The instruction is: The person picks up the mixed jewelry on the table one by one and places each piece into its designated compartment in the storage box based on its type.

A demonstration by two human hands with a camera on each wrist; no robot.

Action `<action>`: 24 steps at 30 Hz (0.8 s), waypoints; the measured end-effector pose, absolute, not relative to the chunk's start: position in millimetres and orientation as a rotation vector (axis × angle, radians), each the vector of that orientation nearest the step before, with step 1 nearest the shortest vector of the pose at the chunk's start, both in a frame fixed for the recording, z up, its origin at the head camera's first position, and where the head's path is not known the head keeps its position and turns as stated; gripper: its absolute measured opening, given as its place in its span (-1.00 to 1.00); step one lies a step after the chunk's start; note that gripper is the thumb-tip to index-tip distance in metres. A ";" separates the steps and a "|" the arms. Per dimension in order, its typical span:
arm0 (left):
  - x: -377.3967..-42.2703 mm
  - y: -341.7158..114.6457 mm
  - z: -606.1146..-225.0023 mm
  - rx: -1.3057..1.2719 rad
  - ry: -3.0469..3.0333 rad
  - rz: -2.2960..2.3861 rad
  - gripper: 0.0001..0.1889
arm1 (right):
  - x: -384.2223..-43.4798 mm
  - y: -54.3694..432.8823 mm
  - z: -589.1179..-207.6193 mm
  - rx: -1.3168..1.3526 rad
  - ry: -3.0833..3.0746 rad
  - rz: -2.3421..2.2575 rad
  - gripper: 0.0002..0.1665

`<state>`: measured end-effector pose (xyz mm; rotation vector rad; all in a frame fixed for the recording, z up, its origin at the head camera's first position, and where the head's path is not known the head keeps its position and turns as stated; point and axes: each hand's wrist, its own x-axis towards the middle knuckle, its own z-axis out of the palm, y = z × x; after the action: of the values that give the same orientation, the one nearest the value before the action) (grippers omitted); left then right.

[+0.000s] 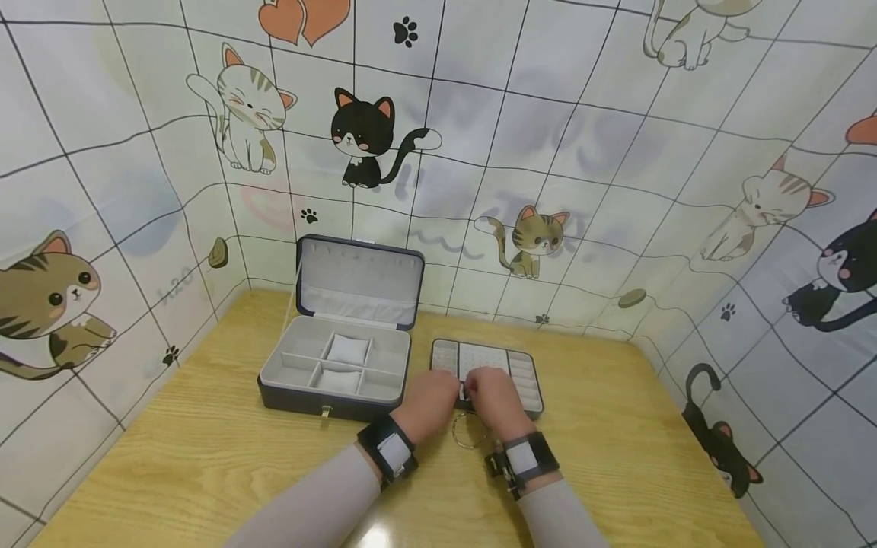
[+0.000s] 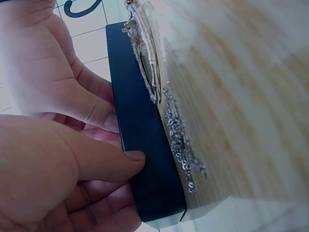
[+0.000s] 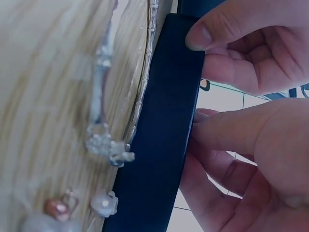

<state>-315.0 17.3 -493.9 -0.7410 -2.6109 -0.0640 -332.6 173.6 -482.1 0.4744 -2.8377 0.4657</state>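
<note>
A shallow rectangular navy-sided jewellery tray with pale compartments (image 1: 524, 374) sits right of centre in the frame on the light wood-grain desk (image 1: 617, 441). The left hand (image 1: 432, 399) pinches its near wall, thumb on the outer face; the right hand (image 1: 495, 396) bends over the same edge, its grasp impossible to tell. A thin metallic bangle (image 1: 468, 447) and a silver chain (image 2: 178, 140) lie just beside the tray. An open navy jewellery box (image 1: 294, 399) stands left of centre.

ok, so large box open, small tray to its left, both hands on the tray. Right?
Wrong side: the head view shows the small tray to the right of the large box. The rest stands.
</note>
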 end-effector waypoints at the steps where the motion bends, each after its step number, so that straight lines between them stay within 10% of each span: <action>1: -315.1 17.5 -494.1 -0.739 -2.612 -0.061 -0.85 | -332.3 173.3 -482.1 0.478 -2.832 0.449 -0.83; 24: -316.6 17.9 -497.2 -0.725 -2.601 -0.070 -0.84 | -327.8 174.0 -479.6 0.488 -2.895 0.543 -0.75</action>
<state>-316.6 17.9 -497.2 -0.7252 -2.6008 -0.0699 -327.8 174.0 -479.6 0.4880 -2.8949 0.5425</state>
